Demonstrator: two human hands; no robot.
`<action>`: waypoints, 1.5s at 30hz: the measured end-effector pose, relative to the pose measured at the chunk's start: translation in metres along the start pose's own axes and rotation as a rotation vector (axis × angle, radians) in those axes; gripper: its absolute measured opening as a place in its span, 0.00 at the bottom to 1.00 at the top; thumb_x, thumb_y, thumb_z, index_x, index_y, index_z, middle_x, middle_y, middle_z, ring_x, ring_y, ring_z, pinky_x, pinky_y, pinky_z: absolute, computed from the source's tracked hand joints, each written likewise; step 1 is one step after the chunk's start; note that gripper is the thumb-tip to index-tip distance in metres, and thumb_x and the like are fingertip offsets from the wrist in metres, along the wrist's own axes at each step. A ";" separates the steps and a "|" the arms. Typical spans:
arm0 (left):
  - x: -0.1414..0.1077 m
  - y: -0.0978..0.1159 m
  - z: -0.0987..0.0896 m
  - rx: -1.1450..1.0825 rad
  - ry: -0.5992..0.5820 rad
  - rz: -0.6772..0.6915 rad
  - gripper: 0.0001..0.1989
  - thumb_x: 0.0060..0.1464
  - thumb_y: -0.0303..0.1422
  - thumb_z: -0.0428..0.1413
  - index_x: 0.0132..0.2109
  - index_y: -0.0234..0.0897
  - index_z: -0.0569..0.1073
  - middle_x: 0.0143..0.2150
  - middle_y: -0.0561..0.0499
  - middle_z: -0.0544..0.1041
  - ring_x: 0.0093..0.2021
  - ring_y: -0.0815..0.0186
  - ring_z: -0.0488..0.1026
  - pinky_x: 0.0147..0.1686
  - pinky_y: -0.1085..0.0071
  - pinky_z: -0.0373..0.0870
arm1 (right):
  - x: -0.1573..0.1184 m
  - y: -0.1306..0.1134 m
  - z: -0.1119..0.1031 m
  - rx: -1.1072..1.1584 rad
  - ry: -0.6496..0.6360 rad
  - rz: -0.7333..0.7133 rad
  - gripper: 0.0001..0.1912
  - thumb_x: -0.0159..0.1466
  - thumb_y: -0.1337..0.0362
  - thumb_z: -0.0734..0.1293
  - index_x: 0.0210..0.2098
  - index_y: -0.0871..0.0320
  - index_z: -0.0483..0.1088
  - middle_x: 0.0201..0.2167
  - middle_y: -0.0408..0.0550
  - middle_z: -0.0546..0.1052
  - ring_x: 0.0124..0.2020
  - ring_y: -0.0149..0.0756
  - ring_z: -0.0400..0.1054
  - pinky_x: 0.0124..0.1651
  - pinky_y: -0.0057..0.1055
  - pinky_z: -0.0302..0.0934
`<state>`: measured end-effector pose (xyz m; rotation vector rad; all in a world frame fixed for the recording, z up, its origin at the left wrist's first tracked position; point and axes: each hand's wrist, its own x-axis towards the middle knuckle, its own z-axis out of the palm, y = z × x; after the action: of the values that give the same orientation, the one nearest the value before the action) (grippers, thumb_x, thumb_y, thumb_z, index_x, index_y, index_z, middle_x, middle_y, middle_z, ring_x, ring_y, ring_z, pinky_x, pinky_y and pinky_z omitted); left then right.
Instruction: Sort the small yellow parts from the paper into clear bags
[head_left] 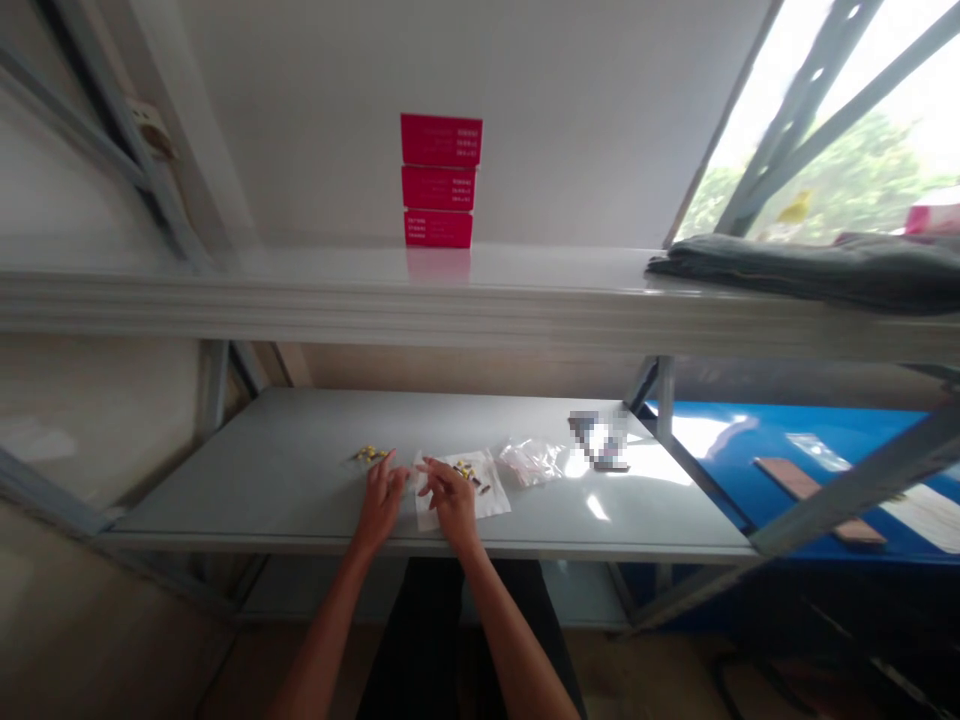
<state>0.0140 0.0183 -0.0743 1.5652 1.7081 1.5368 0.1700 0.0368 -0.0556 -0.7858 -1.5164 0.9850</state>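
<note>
My left hand (384, 495) is over the grey shelf surface, fingers stretched forward and apart. Just beyond its fingertips lies a small pile of yellow and dark pieces (370, 454), too small to name. My right hand (451, 498) is above a white sheet or flat bag (491, 503), its fingers pointing left toward my left hand, thumb and forefinger apart. I can make out nothing held in either hand. Several more small yellow and black pieces (466, 470) lie on the white sheet, partly hidden behind my right hand.
A crumpled clear plastic bag (531, 461) lies right of the sheet, with a blurred-out object (600, 440) farther right. An upper shelf (322, 310) crosses above, bearing three stacked pink boxes (440, 188) and dark folded cloth (810, 268). Metal posts (665, 400) frame the sides.
</note>
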 end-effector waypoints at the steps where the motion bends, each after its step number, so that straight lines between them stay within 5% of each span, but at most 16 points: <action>1: 0.001 -0.001 0.001 -0.008 -0.013 -0.020 0.27 0.65 0.49 0.45 0.63 0.40 0.66 0.60 0.39 0.68 0.58 0.56 0.71 0.59 0.53 0.66 | 0.000 -0.001 -0.001 0.013 -0.005 -0.006 0.17 0.68 0.60 0.60 0.48 0.55 0.78 0.51 0.52 0.78 0.27 0.30 0.73 0.23 0.24 0.64; 7: 0.004 0.002 -0.003 -0.080 -0.009 -0.026 0.25 0.62 0.52 0.49 0.56 0.40 0.73 0.50 0.42 0.73 0.54 0.56 0.72 0.60 0.54 0.65 | 0.003 -0.005 -0.005 -0.009 -0.037 -0.061 0.15 0.67 0.62 0.62 0.44 0.55 0.79 0.47 0.51 0.80 0.32 0.34 0.72 0.32 0.28 0.67; 11: 0.004 0.009 -0.008 -0.247 0.038 -0.081 0.24 0.60 0.48 0.54 0.57 0.38 0.69 0.39 0.48 0.75 0.38 0.62 0.76 0.41 0.65 0.75 | 0.001 -0.006 0.000 -0.119 0.058 -0.094 0.14 0.69 0.61 0.61 0.40 0.56 0.78 0.43 0.52 0.79 0.39 0.36 0.72 0.39 0.30 0.67; 15: 0.008 0.017 -0.005 -0.268 0.101 -0.083 0.24 0.57 0.47 0.57 0.55 0.37 0.68 0.39 0.48 0.75 0.32 0.65 0.75 0.26 0.73 0.69 | 0.002 -0.007 -0.004 -0.162 0.126 -0.026 0.16 0.70 0.58 0.61 0.53 0.57 0.70 0.37 0.49 0.79 0.29 0.32 0.68 0.32 0.27 0.63; 18: 0.017 0.027 0.004 -0.162 0.095 -0.021 0.21 0.58 0.44 0.57 0.53 0.37 0.72 0.41 0.47 0.77 0.36 0.64 0.76 0.30 0.72 0.71 | 0.011 -0.005 -0.022 -0.176 0.078 0.002 0.21 0.67 0.59 0.65 0.58 0.57 0.66 0.35 0.45 0.79 0.23 0.29 0.62 0.27 0.25 0.59; 24: 0.034 0.049 0.025 0.003 -0.051 0.164 0.16 0.63 0.40 0.52 0.51 0.39 0.77 0.43 0.46 0.80 0.39 0.63 0.77 0.32 0.71 0.71 | 0.023 0.005 -0.063 -0.299 0.030 0.010 0.13 0.62 0.62 0.65 0.45 0.58 0.75 0.29 0.43 0.77 0.22 0.28 0.61 0.28 0.25 0.58; 30: 0.038 0.057 0.032 0.008 -0.061 0.231 0.16 0.65 0.41 0.50 0.50 0.39 0.78 0.45 0.45 0.80 0.42 0.62 0.76 0.31 0.73 0.70 | 0.020 0.011 -0.066 -0.367 0.068 -0.006 0.11 0.63 0.61 0.63 0.40 0.59 0.75 0.27 0.43 0.75 0.23 0.29 0.61 0.28 0.26 0.55; 37: 0.037 0.049 0.021 -0.055 0.033 0.133 0.18 0.64 0.43 0.50 0.51 0.37 0.76 0.47 0.43 0.79 0.43 0.60 0.77 0.34 0.69 0.74 | 0.021 0.010 -0.068 -0.274 0.140 0.020 0.14 0.65 0.55 0.64 0.32 0.59 0.75 0.18 0.37 0.64 0.20 0.29 0.55 0.26 0.26 0.51; 41: 0.030 0.023 -0.008 0.346 0.081 0.212 0.13 0.60 0.38 0.51 0.41 0.38 0.79 0.42 0.42 0.79 0.46 0.53 0.74 0.46 0.58 0.72 | 0.021 0.009 -0.071 -0.237 0.305 -0.021 0.16 0.66 0.53 0.63 0.33 0.59 0.73 0.27 0.44 0.72 0.26 0.31 0.62 0.31 0.27 0.58; 45: 0.022 -0.004 -0.027 0.589 0.039 0.224 0.08 0.52 0.35 0.56 0.34 0.41 0.80 0.39 0.42 0.79 0.45 0.49 0.73 0.51 0.53 0.68 | 0.021 0.015 -0.079 -0.165 0.674 0.104 0.22 0.67 0.47 0.61 0.40 0.61 0.72 0.27 0.46 0.73 0.28 0.34 0.66 0.32 0.28 0.60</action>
<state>-0.0168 0.0262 -0.0597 2.0751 2.2049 1.2174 0.2440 0.0758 -0.0568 -1.1819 -0.9798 0.5779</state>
